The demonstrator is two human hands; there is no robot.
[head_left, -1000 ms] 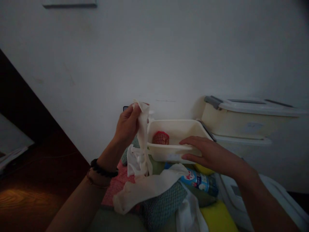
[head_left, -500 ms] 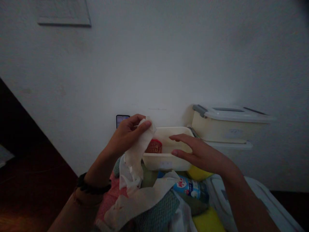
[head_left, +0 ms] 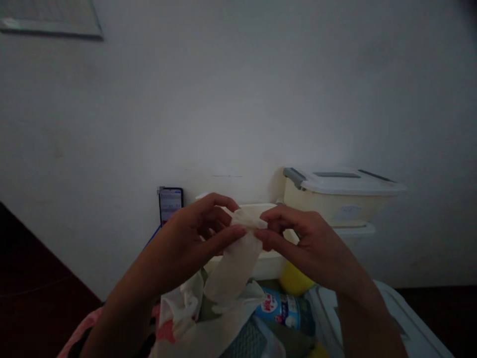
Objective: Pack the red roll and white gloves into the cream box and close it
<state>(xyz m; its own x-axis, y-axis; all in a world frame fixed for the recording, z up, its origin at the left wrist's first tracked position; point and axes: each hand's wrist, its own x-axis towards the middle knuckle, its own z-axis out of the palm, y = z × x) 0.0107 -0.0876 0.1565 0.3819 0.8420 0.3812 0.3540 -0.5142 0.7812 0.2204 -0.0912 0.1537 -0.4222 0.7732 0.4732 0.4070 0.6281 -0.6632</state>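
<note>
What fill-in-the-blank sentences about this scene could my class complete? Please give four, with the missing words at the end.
1. Counting the left hand and the right hand, the number of hands pinching the pale fabric is ___.
2. The large flat surface behind the phone is a ___.
3. The clip on the white lid is coloured ___.
4. The background colour of the printed label is mainly ___.

Missing words: two; wall; grey; blue.

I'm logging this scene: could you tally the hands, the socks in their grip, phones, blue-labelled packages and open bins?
Hands: 2 (left hand, right hand)
Held white sock: 1
Phone: 1
Blue-labelled package: 1
Open white bin: 1
Total: 6
</note>
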